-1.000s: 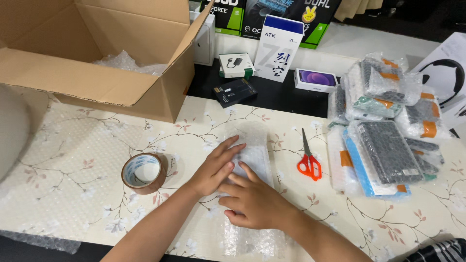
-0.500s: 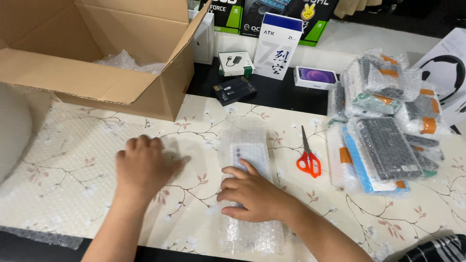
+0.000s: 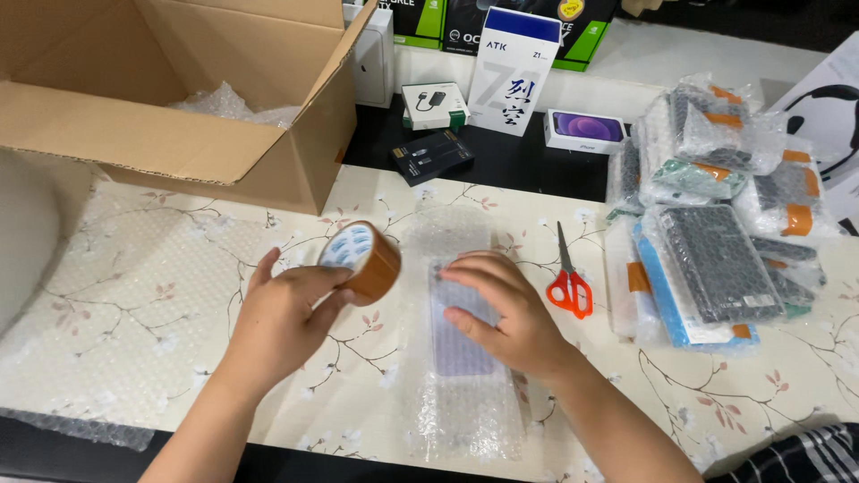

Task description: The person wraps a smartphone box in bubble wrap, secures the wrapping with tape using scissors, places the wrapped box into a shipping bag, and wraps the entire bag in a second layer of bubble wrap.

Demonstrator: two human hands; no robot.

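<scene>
While left hand [image 3: 284, 313] lifts brown tape roll [image 3: 361, 260], right hand [image 3: 501, 313] pins bubble-wrapped packet [image 3: 458, 335].

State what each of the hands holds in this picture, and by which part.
The left hand grips the roll of brown tape by its outer rim, lifted off the table. The right hand grasps nothing; it presses flat on the bubble-wrapped item.

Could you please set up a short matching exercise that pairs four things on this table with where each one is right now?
Things:
1. tape roll
2. scissors
3. bubble-wrapped item
4. cardboard box

Places:
a. lying right of the right hand
b. open, at the far left
c. lifted in the left hand
d. flat under the right hand

Pairs: 1-c, 2-a, 3-d, 4-b
</scene>
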